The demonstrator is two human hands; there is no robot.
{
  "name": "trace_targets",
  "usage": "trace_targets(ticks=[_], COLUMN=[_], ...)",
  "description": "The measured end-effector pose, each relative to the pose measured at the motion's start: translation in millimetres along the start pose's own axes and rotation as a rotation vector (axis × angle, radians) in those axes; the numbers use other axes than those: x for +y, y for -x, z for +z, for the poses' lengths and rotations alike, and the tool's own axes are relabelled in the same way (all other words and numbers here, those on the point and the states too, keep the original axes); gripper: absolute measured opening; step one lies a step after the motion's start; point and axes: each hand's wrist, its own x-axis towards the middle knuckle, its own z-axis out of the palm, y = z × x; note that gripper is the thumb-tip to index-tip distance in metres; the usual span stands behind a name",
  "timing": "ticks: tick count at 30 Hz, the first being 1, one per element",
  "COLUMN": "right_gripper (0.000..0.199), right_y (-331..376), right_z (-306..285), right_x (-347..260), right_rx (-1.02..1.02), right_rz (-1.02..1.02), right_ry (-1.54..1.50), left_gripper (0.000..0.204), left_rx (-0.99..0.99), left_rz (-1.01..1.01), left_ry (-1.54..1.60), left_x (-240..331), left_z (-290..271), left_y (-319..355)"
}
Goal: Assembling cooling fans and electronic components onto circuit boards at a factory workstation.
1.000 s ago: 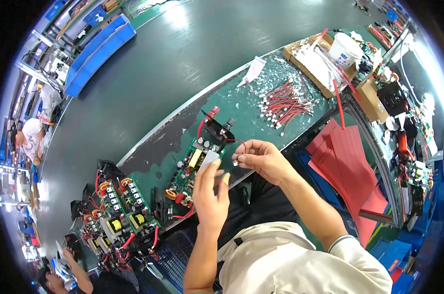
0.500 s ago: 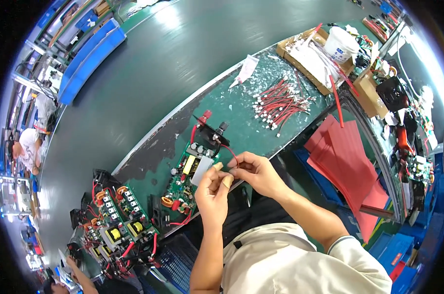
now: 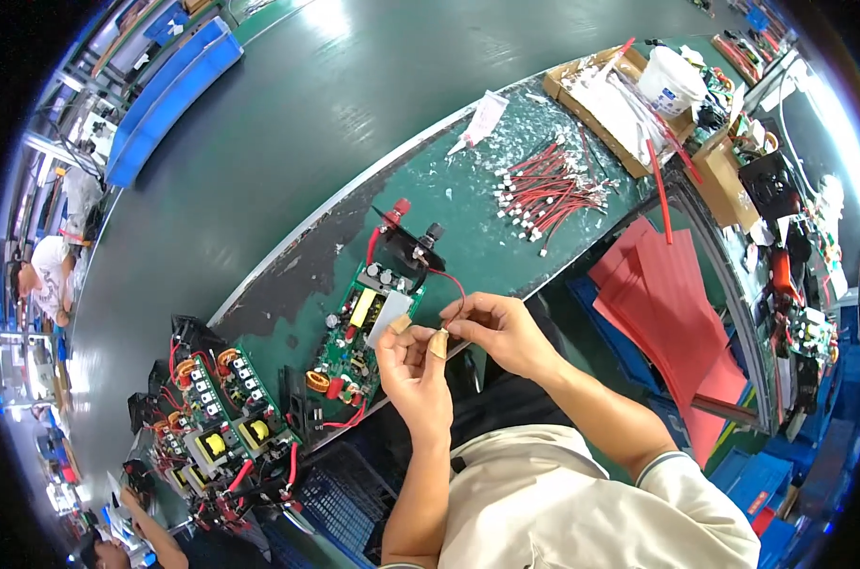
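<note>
A thin red wire (image 3: pixel 461 285) runs from the black end panel (image 3: pixel 407 241) with red and black terminals toward my fingers. My right hand (image 3: pixel 502 332) pinches this wire between thumb and forefinger. Close against it, my left hand (image 3: pixel 419 372) is closed in a pinch, with tan covers on its thumb and a fingertip. What lies between the left fingertips is too small to make out. Just beyond the left hand, at the bench edge, lies a green circuit board (image 3: pixel 338 353) with a grey metal plate (image 3: pixel 389 313), a yellow part and a copper coil.
Several assembled boards (image 3: pixel 223 417) crowd the bench at left. Farther right lie a heap of red wires with white connectors (image 3: pixel 548 194), a white tube (image 3: pixel 482 120) and a cardboard tray (image 3: pixel 582 100). Red sheets (image 3: pixel 667 322) hang right of me. Other people sit at far left.
Both hands stay together at the wire, with the fingers shifting slightly. The left forearm has swung a little right in the picture. The whole view has turned slightly.
</note>
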Motion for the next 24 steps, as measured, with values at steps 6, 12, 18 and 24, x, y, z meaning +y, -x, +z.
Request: trace_targets(ticks=[6,12,18,24], right_gripper=[0.014,0.015,0.016,0.014], right_y=[-3,-4,-5,-16], right_z=[-5,-11,-22,-16], right_x=[2,-5,-8,-10], right_rx=[-0.104,-0.131,-0.109,-0.091], right_rz=[0.121,0.163,0.170,0.153], right_ry=[-0.001,-0.053,-0.105,-0.101], left_gripper=[0.047,0.038,0.037,0.064], left_rx=[0.031,-0.032,-0.176,-0.546], left_rz=[0.041,0.001,0.669,0.726], left_ry=[-0.005,-0.068,-0.855,-1.448], left_x=[-3,6,85,113], left_z=[-4,-11,-20,3], left_y=[5,5,-40,-115])
